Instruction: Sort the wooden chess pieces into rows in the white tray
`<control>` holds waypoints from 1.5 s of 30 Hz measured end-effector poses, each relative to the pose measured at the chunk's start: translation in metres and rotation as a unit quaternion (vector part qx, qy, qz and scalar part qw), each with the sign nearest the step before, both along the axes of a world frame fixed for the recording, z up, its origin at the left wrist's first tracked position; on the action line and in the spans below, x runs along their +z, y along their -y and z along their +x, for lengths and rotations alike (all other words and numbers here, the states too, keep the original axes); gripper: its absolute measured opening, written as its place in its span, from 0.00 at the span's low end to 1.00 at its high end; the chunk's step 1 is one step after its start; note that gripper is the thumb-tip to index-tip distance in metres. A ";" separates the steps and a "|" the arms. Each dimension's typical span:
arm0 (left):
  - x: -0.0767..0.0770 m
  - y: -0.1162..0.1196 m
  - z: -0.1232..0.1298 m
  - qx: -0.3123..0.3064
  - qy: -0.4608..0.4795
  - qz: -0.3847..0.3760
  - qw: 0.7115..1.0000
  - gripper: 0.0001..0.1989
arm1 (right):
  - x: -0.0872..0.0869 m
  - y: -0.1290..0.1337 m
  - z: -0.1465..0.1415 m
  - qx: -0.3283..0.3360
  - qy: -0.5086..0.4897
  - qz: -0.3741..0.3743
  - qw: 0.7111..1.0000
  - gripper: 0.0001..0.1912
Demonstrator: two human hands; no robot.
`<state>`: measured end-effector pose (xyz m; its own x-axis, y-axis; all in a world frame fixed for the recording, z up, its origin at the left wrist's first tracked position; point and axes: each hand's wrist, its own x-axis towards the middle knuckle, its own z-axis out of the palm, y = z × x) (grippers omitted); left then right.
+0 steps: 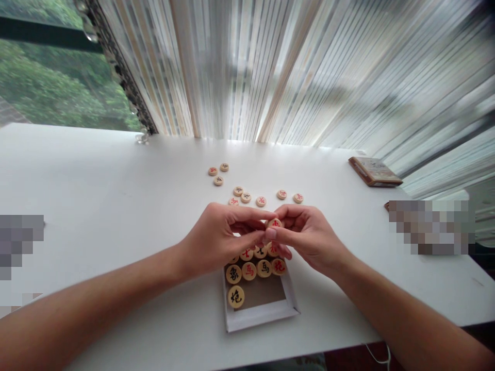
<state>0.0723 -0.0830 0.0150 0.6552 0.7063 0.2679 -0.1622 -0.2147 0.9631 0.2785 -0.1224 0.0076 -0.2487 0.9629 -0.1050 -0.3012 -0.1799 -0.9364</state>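
Observation:
Between the fingertips of both hands is a round wooden Chinese chess piece (275, 224) with a red character, held above the far part of a box. My left hand (220, 232) pinches it from the left, and my right hand (305, 232) grips it from the right with the thumb across its front. Below sits the open white box (259, 315) with a brown bottom. Rows of chess pieces lie in it, among them a black-lettered piece (235, 297) alone in the nearest row. My hands hide the box's far end.
Several loose chess pieces (261, 201) lie beyond my hands on the white table (116, 196), some red-lettered, some black. A brown box (375, 171) rests at the back right. Striped curtains (240, 67) hang along the table's far edge.

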 end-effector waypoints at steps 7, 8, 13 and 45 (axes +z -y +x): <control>0.001 0.001 0.000 -0.006 0.013 0.021 1.000 0.16 | 0.003 0.004 -0.001 0.003 0.006 0.024 1.000 0.13; 0.001 0.001 0.000 -0.006 0.013 0.015 1.000 0.15 | 0.004 0.005 -0.001 0.002 0.010 0.028 1.000 0.12; 0.002 0.001 0.000 -0.007 0.020 -0.016 1.000 0.15 | 0.007 0.005 -0.001 0.006 0.034 0.052 0.998 0.12; 0.004 -0.003 0.001 0.061 0.030 -0.132 0.989 0.15 | 0.007 0.004 0.000 -0.101 0.109 0.203 0.968 0.14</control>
<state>0.0729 -0.0798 0.0192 0.5490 0.8298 0.1001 -0.2092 0.0204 0.9777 0.2784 -0.1266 0.0144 -0.0660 0.9623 0.2640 -0.0796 0.2586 -0.9627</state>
